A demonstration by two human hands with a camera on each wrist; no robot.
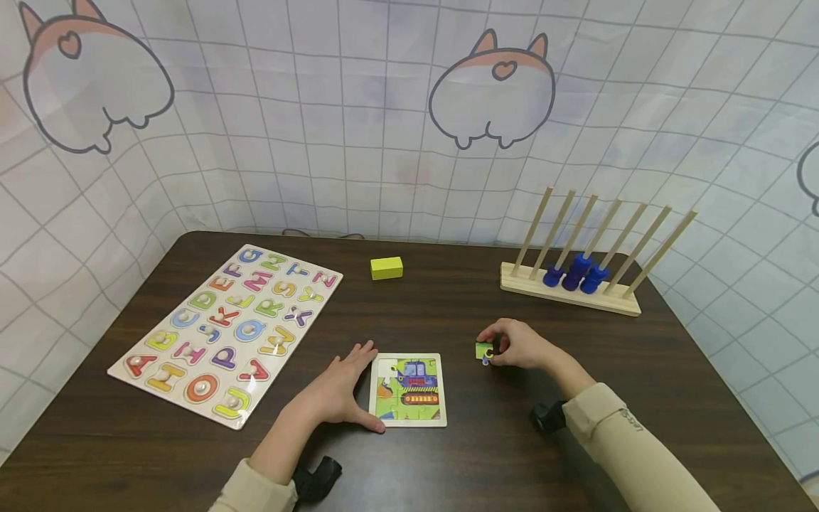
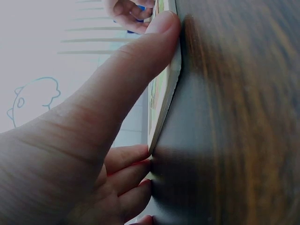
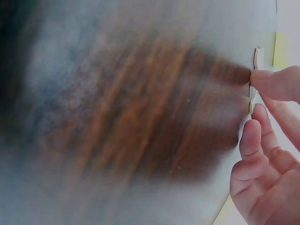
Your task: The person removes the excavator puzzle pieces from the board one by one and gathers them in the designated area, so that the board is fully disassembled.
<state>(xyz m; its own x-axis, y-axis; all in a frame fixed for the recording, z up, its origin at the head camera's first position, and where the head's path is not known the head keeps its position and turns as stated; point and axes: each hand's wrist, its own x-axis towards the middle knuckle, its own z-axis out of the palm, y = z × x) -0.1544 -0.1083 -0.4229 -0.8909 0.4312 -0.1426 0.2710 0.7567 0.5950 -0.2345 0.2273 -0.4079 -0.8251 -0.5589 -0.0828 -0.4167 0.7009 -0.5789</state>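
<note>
In the head view, the left hand, fingers spread, touches the puzzle; rightward, the right hand pinches a partly covered piece. Left wrist: the thumb hides much of the puzzle. Right wrist: the piece shows edge-on, perhaps clear of the table.

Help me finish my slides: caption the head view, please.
Left hand touching a puzzle, right hand pinching a piece, with letter board, block and peg rack on the table.
</note>
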